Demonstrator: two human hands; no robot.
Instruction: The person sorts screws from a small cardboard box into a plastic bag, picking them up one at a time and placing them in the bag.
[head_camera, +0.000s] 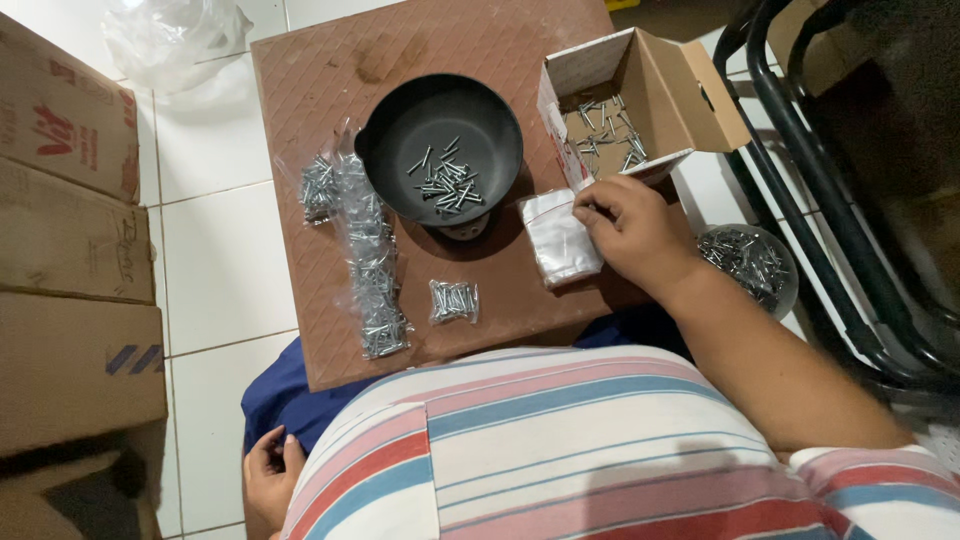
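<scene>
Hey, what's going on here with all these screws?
A person sits at a brown board laid over the lap. The right hand pinches the top of a stack of small clear bags. The left hand rests down by the leg, holding nothing. Loose screws lie in a black bowl and an open box; filled bags lie on the board.

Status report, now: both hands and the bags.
Right hand pinching the stack of empty bags. Left hand idle beside the lap. Nothing blocking the pan.
</scene>
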